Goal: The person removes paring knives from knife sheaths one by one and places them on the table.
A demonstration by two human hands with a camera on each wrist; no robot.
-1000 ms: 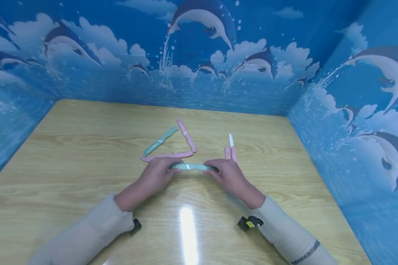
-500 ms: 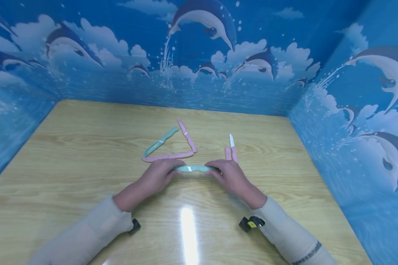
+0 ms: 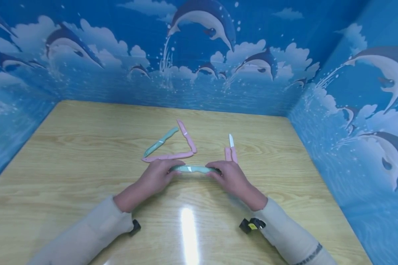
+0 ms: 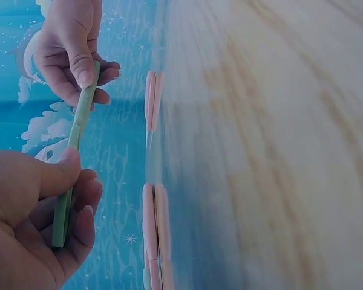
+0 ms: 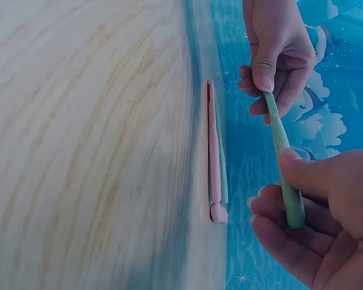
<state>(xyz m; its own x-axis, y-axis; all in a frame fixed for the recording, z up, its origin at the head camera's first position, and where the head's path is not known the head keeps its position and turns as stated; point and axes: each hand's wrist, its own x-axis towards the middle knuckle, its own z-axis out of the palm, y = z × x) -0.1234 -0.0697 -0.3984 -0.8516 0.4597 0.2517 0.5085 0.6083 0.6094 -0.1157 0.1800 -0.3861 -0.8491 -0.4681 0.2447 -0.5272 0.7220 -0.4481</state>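
Note:
A green sheathed paring knife [image 3: 192,169] is held level above the table between both hands. My left hand [image 3: 155,176] pinches its darker sheath end, thumb on top, as the left wrist view shows with the sheath [image 4: 62,219] across the curled fingers. On the pale handle [image 5: 292,202], my right hand [image 3: 231,176] has its thumb on one side and fingers beneath. Blade and sheath appear joined; no bare metal shows beyond a light band in the middle.
Just beyond the hands, two pink sheathed knives [image 3: 167,157] [image 3: 187,137] and another green one [image 3: 160,142] form a triangle on the wooden table [image 3: 86,147]. Right of them lies a bare-bladed pink knife [image 3: 232,147] beside its pink sheath [image 3: 227,154]. Dolphin-print walls [image 3: 192,88] surround the table.
Compared with a second ago, the green knife and both hands sit very slightly nearer and to the right. Since half a second ago they have barely moved, and both grips are unchanged.

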